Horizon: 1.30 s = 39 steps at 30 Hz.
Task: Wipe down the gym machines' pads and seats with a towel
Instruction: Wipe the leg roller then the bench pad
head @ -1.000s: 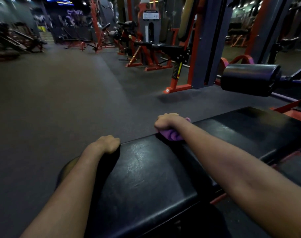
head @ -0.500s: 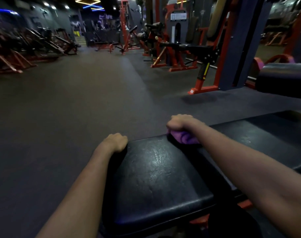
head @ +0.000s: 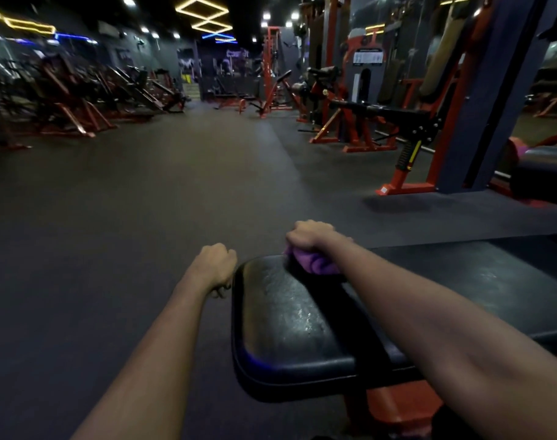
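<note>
Pulls the left hand [head: 216, 265], curled and empty, off the left edge of the surface [head: 286, 328], bunching the purple towel [head: 315, 266] in the right hand [head: 309, 236] against the far edge for wiping.

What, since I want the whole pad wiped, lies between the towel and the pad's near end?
Nothing visible. The right hand grips the purple towel on the black pad; only that arm's own forearm crosses above the surface toward the near end.
</note>
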Motion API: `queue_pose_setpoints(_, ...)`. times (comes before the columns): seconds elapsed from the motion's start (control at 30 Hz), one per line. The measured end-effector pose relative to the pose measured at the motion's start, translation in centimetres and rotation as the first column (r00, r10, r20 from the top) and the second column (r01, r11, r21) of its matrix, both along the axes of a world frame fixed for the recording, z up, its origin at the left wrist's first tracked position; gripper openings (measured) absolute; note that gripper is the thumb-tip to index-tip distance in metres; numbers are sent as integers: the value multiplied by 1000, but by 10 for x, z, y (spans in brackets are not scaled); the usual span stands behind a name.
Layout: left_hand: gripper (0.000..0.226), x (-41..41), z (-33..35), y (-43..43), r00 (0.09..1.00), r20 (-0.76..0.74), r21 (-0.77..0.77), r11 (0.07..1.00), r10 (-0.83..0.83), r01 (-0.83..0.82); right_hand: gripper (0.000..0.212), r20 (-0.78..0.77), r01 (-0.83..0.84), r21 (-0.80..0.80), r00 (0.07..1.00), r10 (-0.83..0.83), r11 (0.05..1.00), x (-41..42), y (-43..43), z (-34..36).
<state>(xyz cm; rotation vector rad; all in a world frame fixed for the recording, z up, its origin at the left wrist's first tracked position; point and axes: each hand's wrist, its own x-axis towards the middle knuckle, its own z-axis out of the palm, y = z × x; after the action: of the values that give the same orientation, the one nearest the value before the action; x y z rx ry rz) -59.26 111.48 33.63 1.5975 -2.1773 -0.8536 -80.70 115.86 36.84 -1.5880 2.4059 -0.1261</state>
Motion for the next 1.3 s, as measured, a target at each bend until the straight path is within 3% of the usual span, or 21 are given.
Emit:
queue_pose_setpoints(0.23,50,53,-2,12,967,-190,-154,968,167,-198,38,-217,-246,-42,948,232,968,89,-9,2)
queue_pose_setpoints(0.4,53,61,-16,6,942,-315,-198,963,116,-185,38,-353,-380,-158,884,307,911,118,13,0)
queue_pose_setpoints(0.47,54,63,-25,4,911,-405,-209,962,77,-174,40,-372,-345,-59,879,300,937,139,8,-1)
queue_pose_setpoints(0.6,39,70,-32,16,809,-586,-216,952,50,-215,34,-192,-176,158,960,205,972,157,-4,8)
queue_pose_setpoints(0.77,47,75,-48,3,712,-700,-141,968,49,-206,35,-587,-298,90,755,292,950,181,29,-18)
queue_pose_setpoints(0.83,47,75,-53,0,700,-714,-123,979,27,-164,34,-600,-265,86,756,262,960,186,40,-26)
queue_pose_setpoints(1.0,47,74,-54,5,693,-721,-126,985,-12,-114,41,-467,-185,133,855,226,974,181,20,-12)
queue_pose_setpoints(1.2,53,75,-45,11,674,-738,-110,991,-26,-82,41,-680,-140,259,676,283,956,222,59,-26)
queue_pose_setpoints(1.3,53,77,-39,5,674,-738,-85,996,-41,-32,47,-678,-161,273,667,308,948,244,107,-43)
